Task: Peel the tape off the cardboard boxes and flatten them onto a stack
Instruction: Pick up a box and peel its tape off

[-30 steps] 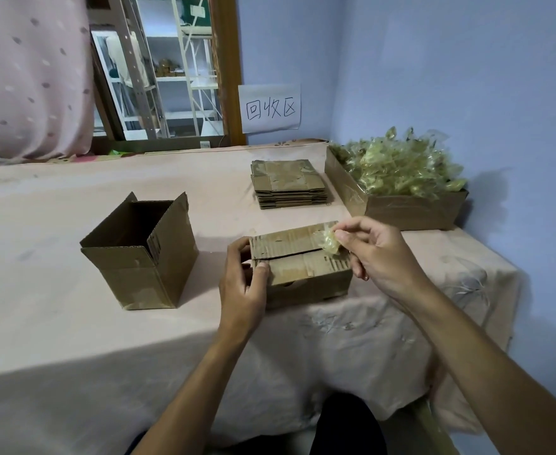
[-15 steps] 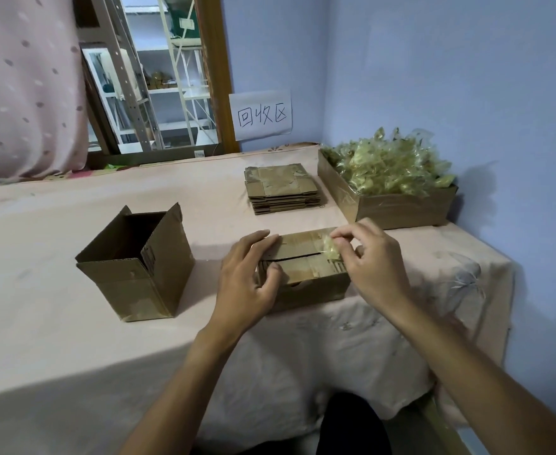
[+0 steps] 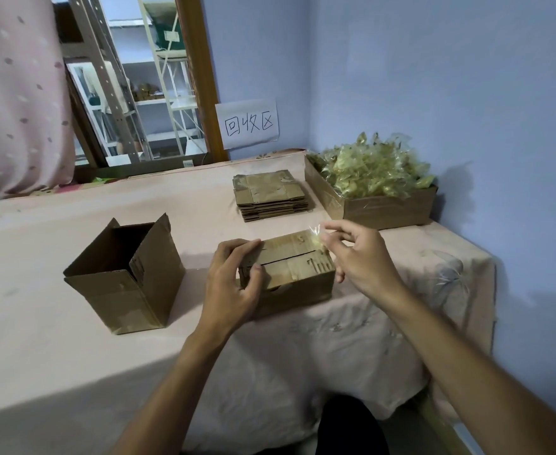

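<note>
A small closed cardboard box sits near the table's front edge, its two top flaps meeting at a dark seam. My left hand grips its left end, fingers over the top and thumb on the front face. My right hand hovers at the box's right end and pinches a crumpled bit of clear tape just above the top right corner. A stack of flattened boxes lies further back in the middle.
An open empty cardboard box stands to the left. A low cardboard tray heaped with peeled tape sits at the back right against the blue wall. A pink cloth covers the table. A paper sign hangs on the wall.
My right hand has lifted the tape scrap off the box's top right corner. My left hand moved from the front left corner onto the box's left end and holds it there.
</note>
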